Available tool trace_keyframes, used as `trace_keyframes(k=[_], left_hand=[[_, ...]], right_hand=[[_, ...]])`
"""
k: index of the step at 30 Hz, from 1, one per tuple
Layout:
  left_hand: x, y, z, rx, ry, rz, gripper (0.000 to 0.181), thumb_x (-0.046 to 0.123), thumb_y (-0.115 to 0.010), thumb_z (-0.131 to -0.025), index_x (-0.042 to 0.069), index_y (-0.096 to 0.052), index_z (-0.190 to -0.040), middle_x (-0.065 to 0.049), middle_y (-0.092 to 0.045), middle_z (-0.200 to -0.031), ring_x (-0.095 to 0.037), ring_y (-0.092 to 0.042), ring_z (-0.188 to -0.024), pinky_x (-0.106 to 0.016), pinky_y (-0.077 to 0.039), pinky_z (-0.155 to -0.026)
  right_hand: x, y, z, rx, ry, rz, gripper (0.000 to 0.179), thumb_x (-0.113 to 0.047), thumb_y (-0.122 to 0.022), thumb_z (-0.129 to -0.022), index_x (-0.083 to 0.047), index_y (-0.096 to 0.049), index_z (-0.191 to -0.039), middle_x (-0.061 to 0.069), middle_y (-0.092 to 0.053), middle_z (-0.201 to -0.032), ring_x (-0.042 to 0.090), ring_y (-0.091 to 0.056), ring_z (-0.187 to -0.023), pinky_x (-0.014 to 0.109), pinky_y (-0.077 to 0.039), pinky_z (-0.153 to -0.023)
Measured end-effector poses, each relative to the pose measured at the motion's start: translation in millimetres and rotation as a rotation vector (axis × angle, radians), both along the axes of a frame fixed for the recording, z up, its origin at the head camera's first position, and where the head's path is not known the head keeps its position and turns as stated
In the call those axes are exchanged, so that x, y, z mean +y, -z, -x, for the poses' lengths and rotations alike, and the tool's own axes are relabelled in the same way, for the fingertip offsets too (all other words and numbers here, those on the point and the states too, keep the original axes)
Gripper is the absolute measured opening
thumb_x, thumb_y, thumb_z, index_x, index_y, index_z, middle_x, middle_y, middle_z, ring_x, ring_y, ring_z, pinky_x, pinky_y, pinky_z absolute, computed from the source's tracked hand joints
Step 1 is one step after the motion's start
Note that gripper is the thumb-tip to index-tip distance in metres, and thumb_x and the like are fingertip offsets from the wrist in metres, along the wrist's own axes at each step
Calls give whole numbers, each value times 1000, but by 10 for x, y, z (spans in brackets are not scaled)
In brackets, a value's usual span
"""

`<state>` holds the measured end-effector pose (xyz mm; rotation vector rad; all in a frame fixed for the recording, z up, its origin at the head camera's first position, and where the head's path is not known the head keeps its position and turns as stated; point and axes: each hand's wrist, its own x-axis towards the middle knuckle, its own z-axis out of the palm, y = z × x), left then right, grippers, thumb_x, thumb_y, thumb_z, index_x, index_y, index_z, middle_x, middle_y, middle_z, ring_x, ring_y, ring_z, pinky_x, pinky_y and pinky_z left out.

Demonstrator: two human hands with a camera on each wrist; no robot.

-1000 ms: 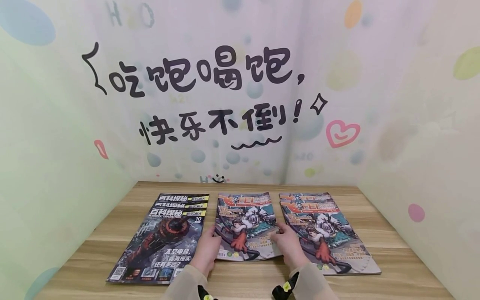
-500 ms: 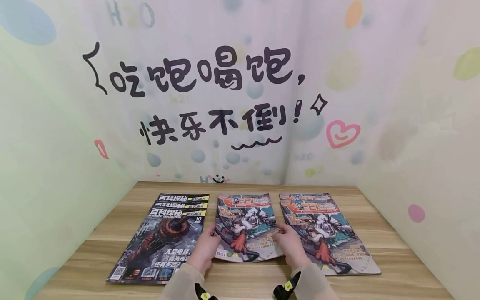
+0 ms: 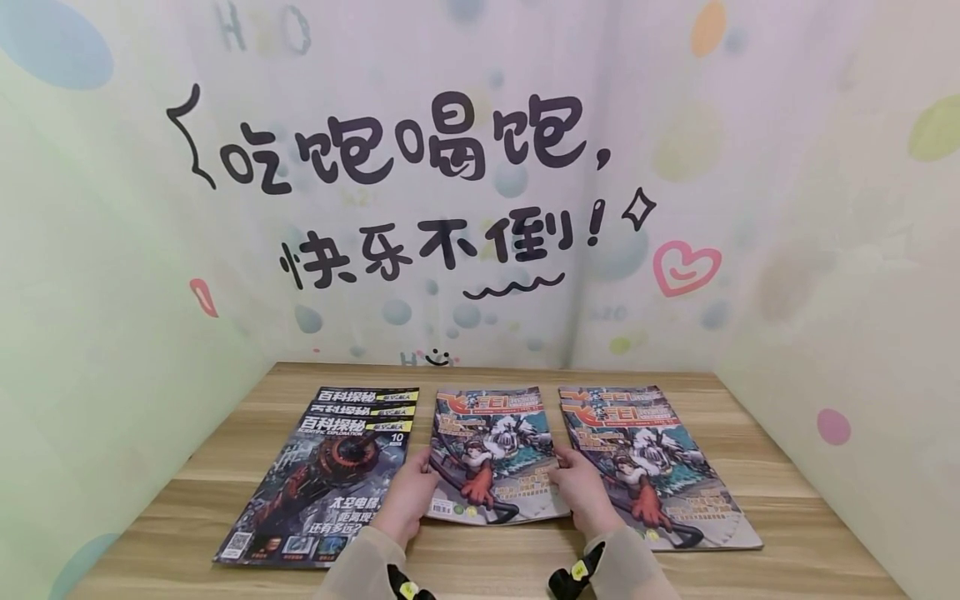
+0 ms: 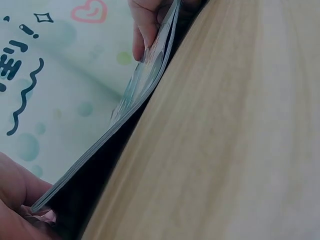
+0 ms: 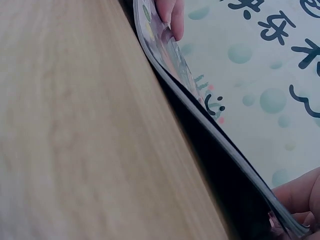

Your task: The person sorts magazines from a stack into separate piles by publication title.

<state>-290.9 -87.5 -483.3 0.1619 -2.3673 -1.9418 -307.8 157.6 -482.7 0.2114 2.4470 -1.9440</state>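
A magazine [image 3: 491,467] with a red-gloved cartoon figure on its cover lies face up between my hands, mid-table. My left hand [image 3: 407,498] pinches its left edge, thumb on top; the fingers underneath are mostly hidden. On the opposite edge my right hand [image 3: 583,492] holds it the same way. In the left wrist view the magazine [image 4: 112,127] bows, its held sides raised above the table with a dark gap below. The right wrist view shows the same bent magazine [image 5: 210,127], pinched at the near corner by my right hand [image 5: 300,197].
Overlapping dark science magazines [image 3: 322,483] lie to the left, close to my left forearm. On the right, overlapping copies of the cartoon magazine [image 3: 660,475] lie beside my right hand. The wooden table [image 3: 487,567] meets a printed curtain wall [image 3: 450,333] behind, with side walls left and right.
The middle magazine's near edge has shifted very slightly toward me, and both hands have moved along with it. The side magazines have not moved.
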Motion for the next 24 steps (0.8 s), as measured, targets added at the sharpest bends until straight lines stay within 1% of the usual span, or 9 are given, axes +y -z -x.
trace_keyframes(k=[7,11,15,19,24], left_hand=[[7,-13,-4,-43,1,-13,56,-1,-46,-91,-6,-34,-145,-28,-34,-147,-46,-26,-136,-58,-20,-111],[4,-18,-3,-56,-4,-16,58,-1,-47,-90,-6,-33,-145,-29,-33,-147,-46,-26,-136,-57,-20,-111],[-4,-13,-4,-54,-8,-19,55,2,-45,-93,-8,-31,-145,-33,-32,-145,-47,-30,-133,-57,-27,-109],[-9,1,-1,-38,-4,-30,52,1,-43,-95,-10,-30,-144,-36,-33,-143,-47,-36,-130,-55,-33,-106],[-5,18,10,-15,1,-43,54,-5,-42,-92,-12,-29,-144,-36,-34,-142,-47,-35,-131,-55,-33,-106]], right_hand=[[-6,-6,-1,-9,-22,-4,59,3,-47,-88,6,-33,-145,32,-30,-147,46,-28,-135,59,-26,-108],[1,-14,7,-17,-14,-5,56,0,-47,-91,5,-35,-145,31,-29,-148,45,-27,-136,59,-25,-109],[12,-17,9,-9,2,-12,52,-2,-47,-93,4,-39,-143,30,-31,-147,45,-29,-135,59,-27,-108],[19,-25,5,-11,5,-2,52,1,-49,-91,5,-40,-143,30,-33,-146,45,-30,-134,59,-28,-107],[26,-37,5,-20,-6,8,56,5,-49,-88,5,-38,-143,30,-31,-147,45,-30,-134,59,-28,-107]])
